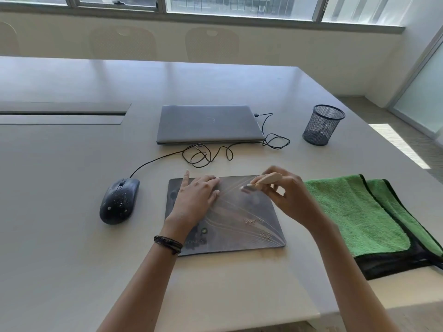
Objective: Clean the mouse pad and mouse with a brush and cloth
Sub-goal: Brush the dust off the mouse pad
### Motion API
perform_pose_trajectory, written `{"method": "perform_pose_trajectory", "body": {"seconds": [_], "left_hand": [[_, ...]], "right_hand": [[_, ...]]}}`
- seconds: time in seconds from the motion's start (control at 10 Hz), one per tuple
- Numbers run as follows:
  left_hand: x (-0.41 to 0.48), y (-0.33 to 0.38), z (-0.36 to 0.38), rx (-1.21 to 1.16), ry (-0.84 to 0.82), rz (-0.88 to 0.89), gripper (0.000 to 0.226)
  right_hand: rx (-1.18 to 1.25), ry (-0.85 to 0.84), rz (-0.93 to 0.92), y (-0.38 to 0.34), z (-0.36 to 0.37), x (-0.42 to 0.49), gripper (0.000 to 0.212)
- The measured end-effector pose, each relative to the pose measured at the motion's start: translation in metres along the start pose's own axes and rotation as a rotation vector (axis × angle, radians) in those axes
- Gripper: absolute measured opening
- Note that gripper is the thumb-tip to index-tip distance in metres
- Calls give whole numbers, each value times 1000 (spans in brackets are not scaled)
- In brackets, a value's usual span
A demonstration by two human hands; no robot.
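Pad (239, 219) sits flat on the bench (72, 236), right in front of the person. Left hand (194, 200) lies on the pad's left half w/ fingers straight and spread, palm down, pinning it. There's a dark bracelet (167, 244) on that wrist

Right hand (287, 197) is over the pad's far right corner, fingers curled round a brush (266, 179) w/ a pale wood handle. The bristle end points left & down at the pad's far middle. It's blurry there, so can't tell if the bristles actually touch

Some light crumbs (250, 221) on the near right part of the pad, plus another patch closer to the corner

Mouse (118, 200) is on the bench just left of the pad, not touching it, black w/ pale specks all over the top. Its cable (206, 154) loops back to a closed grey laptop (208, 124) behind the pad

Cloth (354, 216) is green w/ black edging, folded, lying on the bench right of the pad, a small gap between them. Mesh cup (322, 124) stands upright further back, to the right of the laptop
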State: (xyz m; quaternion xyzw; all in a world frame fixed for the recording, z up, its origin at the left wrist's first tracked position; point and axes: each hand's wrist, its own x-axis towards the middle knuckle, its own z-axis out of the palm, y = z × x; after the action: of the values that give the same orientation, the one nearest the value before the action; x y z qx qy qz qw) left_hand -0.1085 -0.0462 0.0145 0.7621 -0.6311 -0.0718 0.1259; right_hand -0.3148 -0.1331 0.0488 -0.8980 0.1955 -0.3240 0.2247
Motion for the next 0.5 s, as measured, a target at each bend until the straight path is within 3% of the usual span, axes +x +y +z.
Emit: {"method": "perform_pose_trajectory", "body": {"seconds": [0.2, 0.5], "left_hand": [[1, 0, -1, 3, -10, -3, 44], [0, 0, -1, 20, -19, -7, 44]], "right_hand": [[34, -21, -4, -4, 9, -5, 9], [307, -252, -10, -25, 2, -26, 8]]}}
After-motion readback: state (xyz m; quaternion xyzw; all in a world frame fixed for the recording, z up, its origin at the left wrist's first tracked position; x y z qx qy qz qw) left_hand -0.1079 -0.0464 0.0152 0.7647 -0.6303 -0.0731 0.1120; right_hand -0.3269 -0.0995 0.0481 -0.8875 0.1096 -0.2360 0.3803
